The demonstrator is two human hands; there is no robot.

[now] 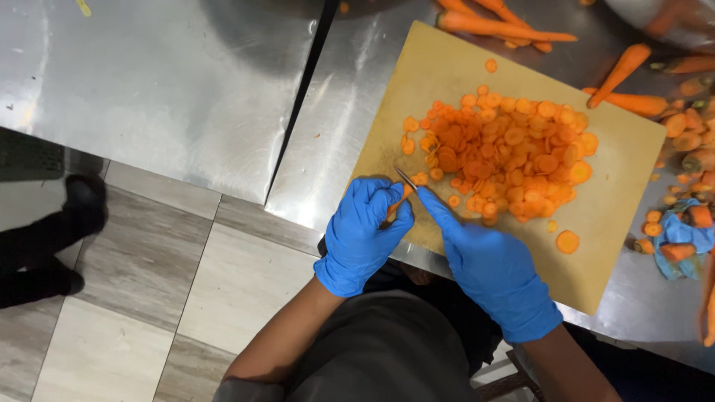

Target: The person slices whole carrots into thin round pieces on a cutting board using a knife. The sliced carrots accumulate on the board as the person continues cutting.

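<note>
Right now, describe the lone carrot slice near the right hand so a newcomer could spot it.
Start at the tan rectangular cutting board on the steel counter, with its big heap of orange carrot rounds. Below the heap, toward the board's near right edge, lies one round orange carrot slice. It lies alone on bare board, apart from the pile, right of the blue-gloved right hand.

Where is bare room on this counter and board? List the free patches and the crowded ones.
Free: the steel table left of the seam, and the cutting board's near right corner, past the carrot slices. Crowded: the board's middle, its near left corner where the left hand and right hand hold a knife, and the whole carrots and scraps at right.
</note>
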